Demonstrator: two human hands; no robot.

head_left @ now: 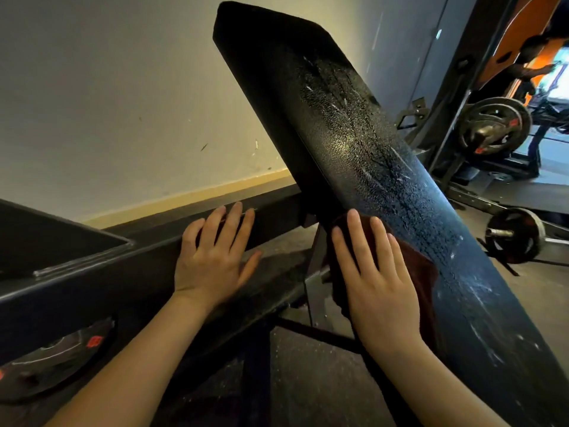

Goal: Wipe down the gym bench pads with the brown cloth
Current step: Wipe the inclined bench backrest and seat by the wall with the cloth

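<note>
So the right hand (380,282) lies flat, fingers straight, pressing the dark brown cloth (421,272) onto the long black cracked vinyl bench pad (354,143) at centre-right. Left hand (212,257), fingers spread, rests on the dark metal frame beam (92,272) at lower left.

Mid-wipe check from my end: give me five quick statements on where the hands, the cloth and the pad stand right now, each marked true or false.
1. The right hand presses the brown cloth flat against the bench pad. True.
2. The left hand holds a second cloth. False: it rests bare on the dark metal frame beam, fingers spread.
3. The pad lies level. False: it slopes steeply up and away from the hands.
4. The pad's cover looks cracked and worn along its middle. True.
5. The cloth is at the pad's top end. False: it sits partway along the pad, well below the top end.
</note>
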